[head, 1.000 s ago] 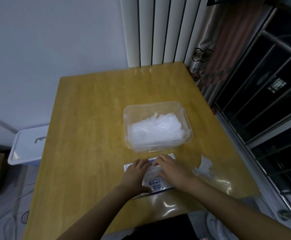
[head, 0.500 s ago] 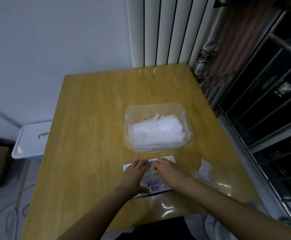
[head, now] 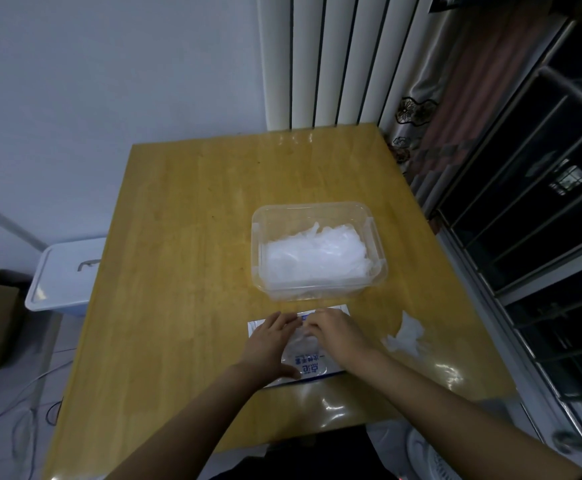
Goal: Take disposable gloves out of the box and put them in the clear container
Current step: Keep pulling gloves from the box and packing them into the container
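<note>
While the left hand (head: 269,344) lies flat, fingers together, steadying the glove box (head: 312,367) just beside the clear container (head: 377,244), the right hand (head: 340,336) curls over its opening, perhaps pinching a glove (head: 302,341).

Open wood runs across the left half and far end of the yellow wooden table (head: 185,237). The clear rectangular plastic container (head: 312,206), open on top (heaped with white gloves (head: 314,258)), stands just beyond the flat white blue-printed box (head: 312,368), leaving a narrow strip between. A crumpled translucent glove (head: 408,336) lies near the box's right side.
</note>
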{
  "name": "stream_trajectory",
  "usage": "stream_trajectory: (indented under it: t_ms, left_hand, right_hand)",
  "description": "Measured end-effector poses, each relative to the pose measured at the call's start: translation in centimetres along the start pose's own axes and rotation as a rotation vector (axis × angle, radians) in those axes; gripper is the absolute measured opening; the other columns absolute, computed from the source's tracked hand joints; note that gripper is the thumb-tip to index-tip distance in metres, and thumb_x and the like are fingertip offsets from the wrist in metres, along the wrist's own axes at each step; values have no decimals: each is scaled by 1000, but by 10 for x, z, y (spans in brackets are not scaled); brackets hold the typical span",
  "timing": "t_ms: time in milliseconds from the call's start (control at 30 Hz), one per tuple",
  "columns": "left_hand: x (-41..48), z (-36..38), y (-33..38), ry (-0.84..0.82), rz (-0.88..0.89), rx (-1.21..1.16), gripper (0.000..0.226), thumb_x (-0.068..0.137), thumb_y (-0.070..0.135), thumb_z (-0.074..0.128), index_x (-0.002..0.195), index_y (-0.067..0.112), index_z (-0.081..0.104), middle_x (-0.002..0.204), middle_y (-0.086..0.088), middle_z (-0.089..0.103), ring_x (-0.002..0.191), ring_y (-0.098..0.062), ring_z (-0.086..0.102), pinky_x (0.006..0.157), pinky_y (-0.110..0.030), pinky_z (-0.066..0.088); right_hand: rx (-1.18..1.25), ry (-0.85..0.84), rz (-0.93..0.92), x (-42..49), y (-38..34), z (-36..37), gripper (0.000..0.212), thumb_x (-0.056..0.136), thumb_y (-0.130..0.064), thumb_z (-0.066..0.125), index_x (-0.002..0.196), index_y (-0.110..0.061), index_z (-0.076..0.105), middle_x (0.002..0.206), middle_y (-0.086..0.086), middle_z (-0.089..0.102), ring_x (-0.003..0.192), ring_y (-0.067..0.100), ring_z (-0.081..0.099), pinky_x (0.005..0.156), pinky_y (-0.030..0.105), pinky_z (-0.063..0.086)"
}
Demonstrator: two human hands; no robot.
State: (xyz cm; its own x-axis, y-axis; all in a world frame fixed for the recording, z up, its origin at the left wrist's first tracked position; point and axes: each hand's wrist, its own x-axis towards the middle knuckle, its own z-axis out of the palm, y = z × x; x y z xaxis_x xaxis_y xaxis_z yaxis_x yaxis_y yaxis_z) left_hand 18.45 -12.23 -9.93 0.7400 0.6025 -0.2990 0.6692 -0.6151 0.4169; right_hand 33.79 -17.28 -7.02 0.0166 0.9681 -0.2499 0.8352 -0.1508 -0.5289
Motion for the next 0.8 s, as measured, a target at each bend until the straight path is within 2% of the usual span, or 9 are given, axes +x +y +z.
stream_trajectory:
  t_ms: [133, 267, 400, 467, 533, 567, 633, 700, 800]
  left_hand:
    - [-1, -1, 2, 1, -16, -10, 95, 72, 45, 77, 148, 22, 26, 151, 8, 25, 138, -13, 20, 109, -22, 22]
    - [-1, -1, 1, 1, -18, -19, 95, 71, 44, 78, 147, 20, 27, 151, 7, 25, 138, -13, 20, 107, -21, 22]
    - [0, -1, 1, -10, -25, -16, 94, 69, 44, 79, 145, 17, 30, 150, 5, 28, 138, -16, 21, 109, -24, 22]
    - [1, -1, 0, -12, -17, -19, 94, 69, 44, 79, 145, 18, 30, 149, 4, 28, 137, -16, 22, 110, -24, 22]
    - [0, -2, 1, -14, -11, -13, 91, 70, 44, 78, 144, 17, 33, 149, 4, 28, 137, -16, 22, 109, -24, 23]
    - [0, -1, 1, -15, -9, -9, 90, 70, 44, 78, 144, 16, 34, 150, 4, 28, 137, -16, 22, 110, -25, 23]
    - [0, -2, 2, -17, -4, -11, 90, 70, 43, 78, 144, 16, 34, 150, 3, 28, 137, -17, 22, 111, -26, 24]
    - [0, -2, 2, -25, -10, -16, 91, 70, 43, 78, 145, 18, 32, 150, 4, 28, 137, -16, 22, 111, -26, 23]
    - [0, -3, 3, -40, -15, -4, 93, 70, 44, 78, 145, 19, 31, 150, 4, 27, 137, -16, 21, 111, -26, 23]
  right_hand:
    - [70, 40, -46, -9, -2, -7, 20, 95, -15, 52, 101, -11, 71, 102, 5, 64, 91, 12, 56, 75, 16, 38]
    - [240, 133, -63, -20, -7, -29, 17, 93, -9, 56, 88, -10, 72, 88, -3, 64, 82, 7, 57, 74, 10, 41]
    - [263, 259, -21, -17, 0, -53, 13, 91, -14, 61, 79, -16, 61, 83, -1, 64, 81, 12, 59, 74, 23, 46]
    - [268, 208, 52, -19, 5, -57, 11, 87, -22, 67, 92, -20, 57, 88, -11, 56, 83, 7, 54, 75, 22, 42]
    - [302, 78, 160, -20, 8, -51, 41, 81, -28, 74, 117, -21, 54, 103, -16, 50, 97, 4, 50, 81, 18, 39]
    - [289, 31, 175, -21, 7, -47, 45, 80, -28, 75, 119, -20, 54, 105, -15, 50, 100, 4, 50, 81, 17, 38]
    - [243, 44, 153, -23, 6, -40, 10, 85, -22, 70, 89, -19, 62, 85, -14, 53, 80, 0, 53, 68, 9, 35]
    - [194, 103, 160, -21, 5, -39, 34, 90, -16, 63, 62, -22, 46, 63, -13, 46, 58, -2, 44, 54, 10, 32]
    - [237, 177, 125, -19, 6, -46, 16, 93, -16, 59, 78, -13, 62, 76, -4, 64, 71, 5, 58, 59, 11, 38]
